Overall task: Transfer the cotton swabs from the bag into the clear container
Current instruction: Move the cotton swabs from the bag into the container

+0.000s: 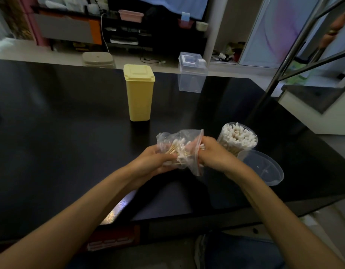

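Note:
A clear zip bag (182, 138) with a red seal strip is held above the black table (70, 133), with wooden-stick cotton swabs (178, 150) inside. My left hand (155, 161) grips the bag from below and the left. My right hand (211, 152) reaches into the bag's open mouth, fingers curled around swabs. To the right stands a clear round container (238, 138) packed with upright swabs. Its clear lid (261, 166) lies just in front of it on the table.
A yellow lidded bin (139, 94) stands in the middle of the table. A clear box (192, 74) with a white lid sits at the far edge. A metal rack frame (284, 55) rises at the right. Shelves and clutter fill the background.

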